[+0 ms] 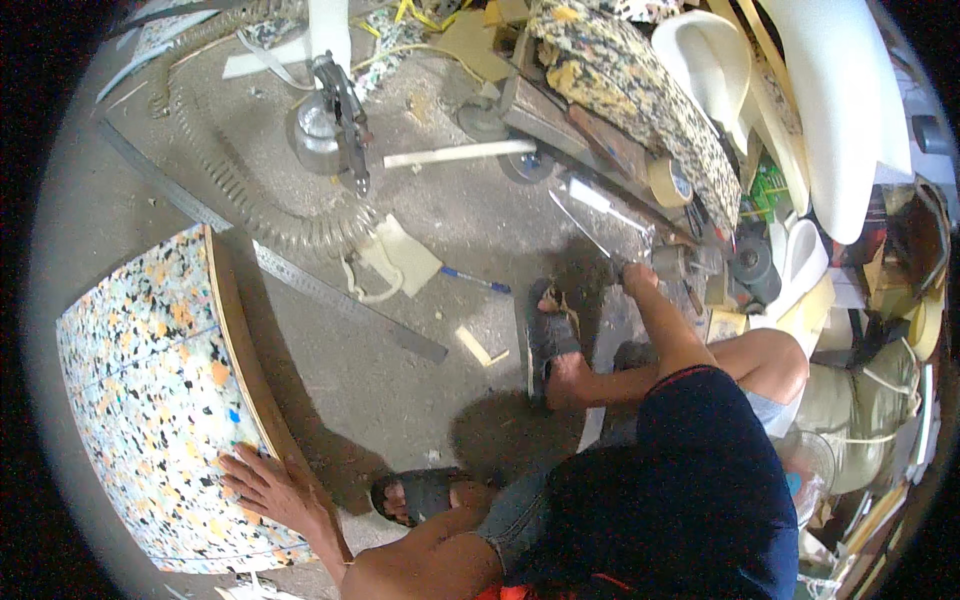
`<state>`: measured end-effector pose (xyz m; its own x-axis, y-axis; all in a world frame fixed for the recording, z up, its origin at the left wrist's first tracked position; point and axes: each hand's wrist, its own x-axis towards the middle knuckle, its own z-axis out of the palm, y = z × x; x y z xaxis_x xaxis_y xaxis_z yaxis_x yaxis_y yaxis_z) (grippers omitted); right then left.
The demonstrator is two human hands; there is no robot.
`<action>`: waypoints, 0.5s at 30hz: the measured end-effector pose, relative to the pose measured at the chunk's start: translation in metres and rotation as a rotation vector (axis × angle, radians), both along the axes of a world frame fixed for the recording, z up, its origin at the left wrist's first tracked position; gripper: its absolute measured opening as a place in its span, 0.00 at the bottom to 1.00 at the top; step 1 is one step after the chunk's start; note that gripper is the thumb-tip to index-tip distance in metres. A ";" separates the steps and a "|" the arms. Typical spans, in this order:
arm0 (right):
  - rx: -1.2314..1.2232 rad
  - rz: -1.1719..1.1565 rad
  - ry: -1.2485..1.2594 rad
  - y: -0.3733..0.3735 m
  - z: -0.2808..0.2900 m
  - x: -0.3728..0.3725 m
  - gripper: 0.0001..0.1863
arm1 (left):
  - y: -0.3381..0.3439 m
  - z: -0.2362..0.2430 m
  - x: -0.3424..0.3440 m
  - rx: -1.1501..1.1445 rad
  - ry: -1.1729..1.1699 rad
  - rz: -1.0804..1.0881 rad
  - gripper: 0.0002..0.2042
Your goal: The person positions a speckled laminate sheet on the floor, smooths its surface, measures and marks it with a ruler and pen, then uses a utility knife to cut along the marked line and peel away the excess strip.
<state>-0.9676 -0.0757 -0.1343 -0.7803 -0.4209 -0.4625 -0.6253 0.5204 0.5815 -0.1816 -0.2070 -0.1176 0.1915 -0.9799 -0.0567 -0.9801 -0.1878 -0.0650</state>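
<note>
My left hand [268, 488] lies flat with fingers spread on a large block of speckled foam [150, 400]. The block is white with orange, black and pale blue flecks, has thin dark lines across its face, and shows a plain tan edge toward me. Off to the right, my right hand [640, 279] is closed round the handle of a thin-bladed knife [582, 224]. Its narrow blade points up and left, apart from the foam. The handle is mostly hidden by my fingers.
A steel ruler [340, 300], a blue pen [475, 280] and foam scraps [400, 255] lie on the floor. Farther off are a spray gun [340, 125] and a coiled hose [260, 220]. Tape [670, 183], a curved speckled foam piece [640, 90] and white moulded shapes [830, 110] crowd the right.
</note>
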 end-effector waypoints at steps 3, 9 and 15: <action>-0.027 0.102 -0.002 0.001 0.003 0.005 0.21 | -0.001 -0.002 0.002 0.017 -0.058 0.017 0.38; 0.177 0.409 -0.180 -0.043 0.118 0.030 0.22 | 0.000 -0.015 0.020 -0.074 -0.185 -0.035 0.38; -0.046 0.665 -0.035 -0.054 0.303 0.015 0.15 | -0.038 0.048 -0.027 0.609 -0.479 0.147 0.36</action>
